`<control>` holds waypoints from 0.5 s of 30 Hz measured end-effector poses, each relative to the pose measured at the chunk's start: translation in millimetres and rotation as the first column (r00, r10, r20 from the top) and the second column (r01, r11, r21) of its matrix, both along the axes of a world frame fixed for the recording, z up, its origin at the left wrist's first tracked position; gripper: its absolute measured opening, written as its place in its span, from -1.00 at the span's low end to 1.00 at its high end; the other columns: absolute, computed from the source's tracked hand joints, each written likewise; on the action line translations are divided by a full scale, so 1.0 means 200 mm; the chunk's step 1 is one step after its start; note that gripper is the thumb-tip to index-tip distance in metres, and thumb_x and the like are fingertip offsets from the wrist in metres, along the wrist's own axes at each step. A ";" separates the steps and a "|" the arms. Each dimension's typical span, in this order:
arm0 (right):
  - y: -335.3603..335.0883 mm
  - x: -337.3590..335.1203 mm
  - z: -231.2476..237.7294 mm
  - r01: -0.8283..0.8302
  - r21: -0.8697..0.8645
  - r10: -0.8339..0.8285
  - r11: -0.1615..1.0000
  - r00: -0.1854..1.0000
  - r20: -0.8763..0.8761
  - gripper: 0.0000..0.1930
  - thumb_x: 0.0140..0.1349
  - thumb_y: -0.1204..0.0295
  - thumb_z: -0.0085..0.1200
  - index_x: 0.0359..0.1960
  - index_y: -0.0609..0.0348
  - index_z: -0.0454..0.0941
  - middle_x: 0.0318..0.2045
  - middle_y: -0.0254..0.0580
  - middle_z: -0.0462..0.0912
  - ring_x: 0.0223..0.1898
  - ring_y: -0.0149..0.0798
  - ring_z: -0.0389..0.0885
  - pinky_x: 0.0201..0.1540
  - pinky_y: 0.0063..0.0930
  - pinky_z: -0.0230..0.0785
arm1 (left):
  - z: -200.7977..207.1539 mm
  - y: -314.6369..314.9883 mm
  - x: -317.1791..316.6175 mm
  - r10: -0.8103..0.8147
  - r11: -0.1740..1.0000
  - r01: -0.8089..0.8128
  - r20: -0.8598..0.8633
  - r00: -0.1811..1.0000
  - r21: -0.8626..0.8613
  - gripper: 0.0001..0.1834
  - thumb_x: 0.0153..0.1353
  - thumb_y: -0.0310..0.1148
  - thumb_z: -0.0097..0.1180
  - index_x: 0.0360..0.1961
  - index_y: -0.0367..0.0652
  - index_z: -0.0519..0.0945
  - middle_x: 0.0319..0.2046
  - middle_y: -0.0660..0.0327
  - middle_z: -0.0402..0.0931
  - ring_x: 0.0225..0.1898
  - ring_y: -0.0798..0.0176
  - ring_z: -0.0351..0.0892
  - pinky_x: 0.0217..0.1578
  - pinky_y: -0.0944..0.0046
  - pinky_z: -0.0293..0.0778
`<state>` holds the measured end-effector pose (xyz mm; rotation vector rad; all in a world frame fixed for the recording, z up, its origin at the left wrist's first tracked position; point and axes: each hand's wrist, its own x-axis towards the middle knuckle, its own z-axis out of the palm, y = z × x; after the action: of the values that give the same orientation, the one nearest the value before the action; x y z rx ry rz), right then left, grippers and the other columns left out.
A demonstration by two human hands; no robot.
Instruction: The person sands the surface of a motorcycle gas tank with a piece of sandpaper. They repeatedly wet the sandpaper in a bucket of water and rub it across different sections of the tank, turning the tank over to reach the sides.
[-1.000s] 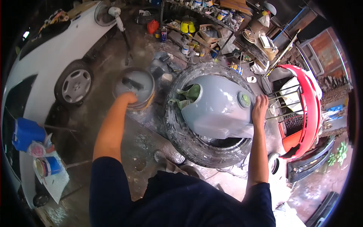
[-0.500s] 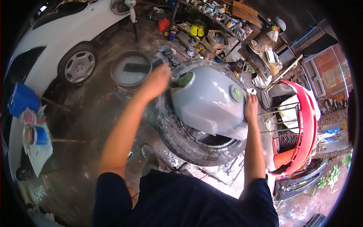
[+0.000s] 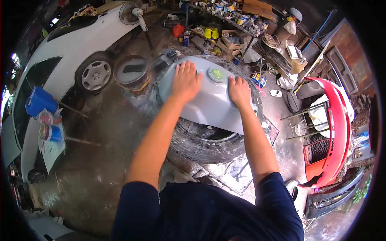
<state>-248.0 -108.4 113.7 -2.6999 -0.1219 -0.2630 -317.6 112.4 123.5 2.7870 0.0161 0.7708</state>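
Observation:
A grey motorcycle fuel tank [image 3: 213, 100] with a green-coated filler area [image 3: 216, 74] lies on a worn tyre [image 3: 209, 146] in front of me. My left hand [image 3: 187, 82] rests flat on the tank's upper left, fingers stretched out and pointing away. Whether anything thin is under that palm is hidden. On the tank's right side lies my right hand [image 3: 240, 91], its fingers extended over the curved surface, just right of the filler area. Left of the tyre stands a round bucket [image 3: 130, 80] of cloudy water, with a dark rectangular block [image 3: 134, 68] in it.
A white car [image 3: 80, 38] takes up the far left, with a blue container [image 3: 41, 101] on a stand nearer. A cluttered shelf [image 3: 225, 18] of cans stands behind. To the right, a red bumper [image 3: 335, 136] leans by a metal rack, and a fan [image 3: 130, 13] stands far left.
The tank has turned, its filler area shifting from the right side to the top middle. My left hand has moved from beside the bucket onto the tank; my right hand stays on it.

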 end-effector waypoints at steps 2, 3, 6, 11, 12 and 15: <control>0.02 -0.02 0.04 -0.003 0.038 0.005 0.999 0.998 -0.059 -0.33 0.43 -0.09 -0.31 0.31 0.22 0.36 0.34 0.15 0.35 0.41 0.12 0.22 0.43 0.13 -0.01 | 0.11 0.05 0.16 -0.062 0.998 0.065 -0.252 0.966 0.001 -0.28 0.48 0.02 -0.28 0.39 -0.42 0.25 0.45 -0.09 0.15 0.51 -0.04 0.02 0.48 -0.06 -0.10; 0.01 -0.01 0.05 0.008 0.053 -0.005 0.999 0.998 -0.064 -0.32 0.43 -0.09 -0.31 0.32 0.22 0.36 0.35 0.15 0.33 0.42 0.12 0.20 0.44 0.14 -0.04 | 0.09 0.02 0.14 -0.067 0.997 0.071 -0.249 0.966 0.006 -0.28 0.48 0.02 -0.28 0.39 -0.42 0.25 0.45 -0.09 0.15 0.51 -0.04 0.02 0.48 -0.06 -0.10; -0.04 0.00 0.03 0.053 0.041 -0.050 0.998 0.996 -0.079 -0.33 0.43 -0.08 -0.31 0.32 0.21 0.35 0.37 0.14 0.32 0.44 0.12 0.17 0.45 0.14 -0.07 | -0.03 -0.15 -0.02 -0.150 0.973 0.170 -0.131 0.980 0.158 -0.31 0.48 -0.01 -0.24 0.37 -0.39 0.29 0.43 -0.06 0.18 0.49 -0.02 0.06 0.48 -0.06 -0.09; -0.03 -0.04 0.09 0.037 0.110 -0.024 0.993 0.993 -0.118 -0.31 0.43 -0.07 -0.31 0.35 0.23 0.32 0.39 0.14 0.28 0.46 0.11 0.14 0.48 0.13 -0.12 | 0.05 -0.23 -0.19 -0.167 0.969 0.191 -0.151 0.974 0.155 -0.35 0.46 -0.06 -0.19 0.37 -0.39 0.29 0.43 -0.06 0.19 0.48 -0.01 0.08 0.47 -0.06 -0.07; -0.01 -0.04 0.09 0.027 0.105 -0.015 0.994 0.993 -0.120 -0.31 0.43 -0.07 -0.31 0.35 0.24 0.32 0.40 0.13 0.28 0.47 0.11 0.13 0.48 0.13 -0.13 | 0.09 -0.19 -0.15 -0.167 0.968 0.191 -0.149 0.975 0.164 -0.35 0.46 -0.06 -0.19 0.37 -0.39 0.29 0.43 -0.06 0.19 0.48 -0.01 0.08 0.47 -0.06 -0.07; -0.02 -0.03 0.09 0.019 0.117 -0.003 0.993 0.991 -0.131 -0.30 0.42 -0.07 -0.30 0.35 0.24 0.32 0.41 0.13 0.27 0.48 0.11 0.11 0.49 0.12 -0.15 | 0.13 -0.18 -0.05 -0.102 0.990 0.123 -0.242 0.965 0.071 -0.35 0.45 -0.11 -0.18 0.36 -0.44 0.27 0.43 -0.09 0.18 0.49 -0.04 0.07 0.47 -0.06 -0.08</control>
<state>-253.7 -111.6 131.5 -2.5919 -0.0510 -0.0929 -327.6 77.2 149.4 2.9149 -0.1342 0.4161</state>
